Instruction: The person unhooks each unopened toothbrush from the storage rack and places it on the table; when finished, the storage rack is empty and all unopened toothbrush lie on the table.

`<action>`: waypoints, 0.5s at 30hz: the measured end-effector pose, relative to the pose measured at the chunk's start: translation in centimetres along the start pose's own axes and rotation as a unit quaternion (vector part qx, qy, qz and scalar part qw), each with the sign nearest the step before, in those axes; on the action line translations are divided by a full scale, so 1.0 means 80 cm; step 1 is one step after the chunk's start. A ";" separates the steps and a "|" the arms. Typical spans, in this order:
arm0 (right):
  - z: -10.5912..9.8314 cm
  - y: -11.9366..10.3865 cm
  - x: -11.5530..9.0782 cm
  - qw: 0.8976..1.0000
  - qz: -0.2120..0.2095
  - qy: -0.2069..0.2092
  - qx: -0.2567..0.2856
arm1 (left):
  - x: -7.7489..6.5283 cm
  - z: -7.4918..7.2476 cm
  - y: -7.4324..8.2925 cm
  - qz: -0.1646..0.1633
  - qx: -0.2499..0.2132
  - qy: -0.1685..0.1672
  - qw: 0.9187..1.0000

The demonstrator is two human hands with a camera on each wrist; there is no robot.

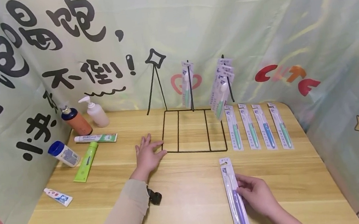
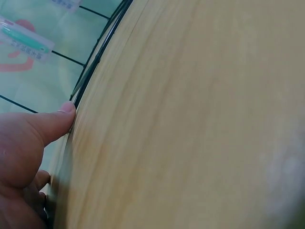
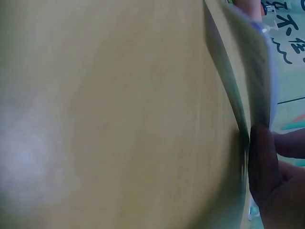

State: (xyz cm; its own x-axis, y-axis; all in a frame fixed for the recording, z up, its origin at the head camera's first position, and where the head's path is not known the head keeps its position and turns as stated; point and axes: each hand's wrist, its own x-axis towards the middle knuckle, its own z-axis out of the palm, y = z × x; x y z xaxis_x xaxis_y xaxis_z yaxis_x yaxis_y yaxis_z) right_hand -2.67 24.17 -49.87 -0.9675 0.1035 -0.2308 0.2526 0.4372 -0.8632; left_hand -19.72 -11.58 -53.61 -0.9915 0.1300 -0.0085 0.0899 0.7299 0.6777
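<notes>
My right hand pinches the edge of a packaged purple toothbrush, held in front of the rack. In the right wrist view the pack is seen nearly edge-on, between thumb and fingers. My left hand lies with spread fingers at the front left corner of a black wire rack. Its thumb touches the wire in the left wrist view. One packaged toothbrush hangs on the rack's left upright part, and several overlapping packs hang on the right one.
Several packaged toothbrushes lie in a row right of the rack. At the left stand an orange bottle and a pump bottle. A white tube, a green tube, a blue-capped bottle and a small tube are nearby.
</notes>
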 end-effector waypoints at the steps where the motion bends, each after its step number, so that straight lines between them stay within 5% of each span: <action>1: 0.001 -0.001 0.000 1.000 0.002 0.003 -0.005 | 0.000 0.000 0.000 -0.002 0.000 -0.001 1.000; 15: 0.000 -0.011 -0.005 0.997 0.015 -0.010 -0.070 | 0.001 0.000 0.001 -0.009 0.000 -0.004 1.000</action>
State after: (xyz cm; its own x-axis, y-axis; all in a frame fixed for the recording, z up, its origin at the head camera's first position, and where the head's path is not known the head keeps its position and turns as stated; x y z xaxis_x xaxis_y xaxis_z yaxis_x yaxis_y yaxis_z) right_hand -2.48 23.77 -48.97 -0.9585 0.1007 -0.2666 0.2765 0.5551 -0.7845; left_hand -19.78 -11.49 -53.52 -0.9922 0.1219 -0.0267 0.0717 0.7322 0.6773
